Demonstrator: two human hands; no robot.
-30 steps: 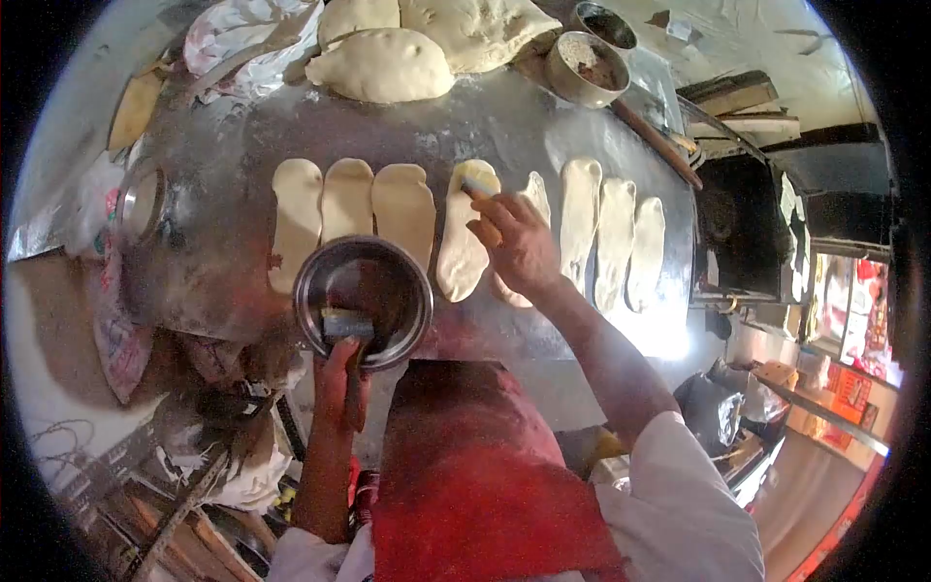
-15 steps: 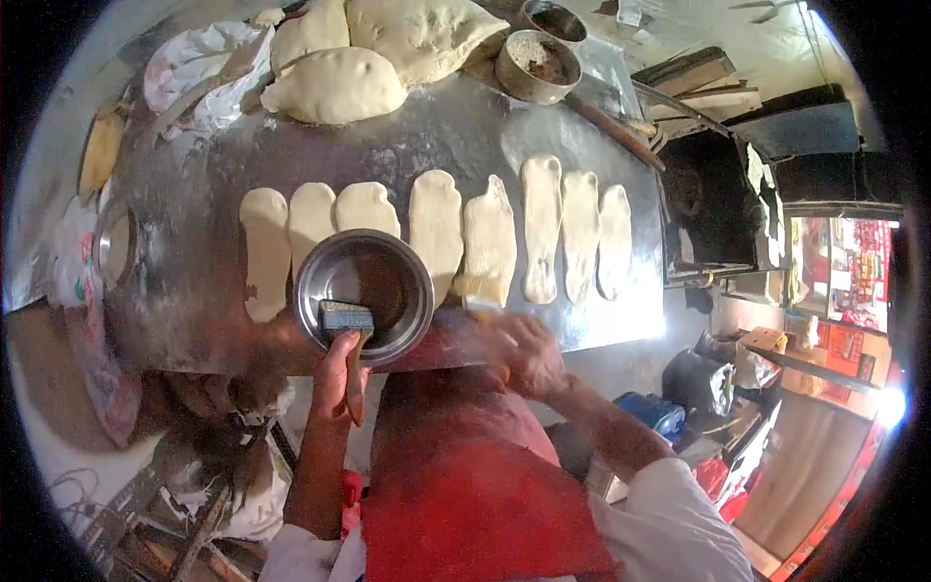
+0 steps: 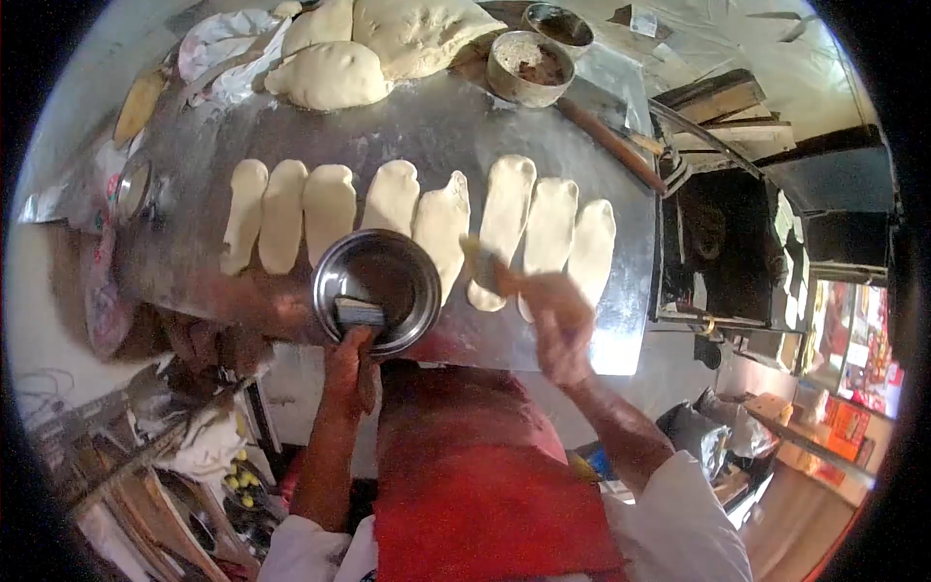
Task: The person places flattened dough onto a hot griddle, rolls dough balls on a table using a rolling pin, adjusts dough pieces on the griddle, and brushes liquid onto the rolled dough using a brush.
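Observation:
My left hand (image 3: 349, 364) grips a round metal bowl (image 3: 427, 325) by its near rim. Pinned under that thumb is a flat paintbrush (image 3: 361, 312), its head inside the bowl and its wooden handle hanging outside. My right hand (image 3: 562, 320), smeared by motion, is closed around a second brush (image 3: 506, 281). The blurred bristles of that brush lie over or just above a long flattened piece of dough (image 3: 508, 209); contact I cannot tell. A row of several such pieces, including a left-end dough strip (image 3: 244, 218), lies on the metal table, some partly hidden by the bowl and my right hand.
Large dough lumps (image 3: 330, 78) sit at the back of the metal table (image 3: 436, 126), beside a cloth (image 3: 238, 58). Two bowls stand back right, one with floury contents (image 3: 529, 73). A rolling pin (image 3: 611, 145) lies by the right edge, near a dark oven-like box (image 3: 718, 233).
My right hand with its brush has moved up and slightly right, from the near end of a middle dough piece to the one beside it. The bowl remains in my left hand; the view has shifted.

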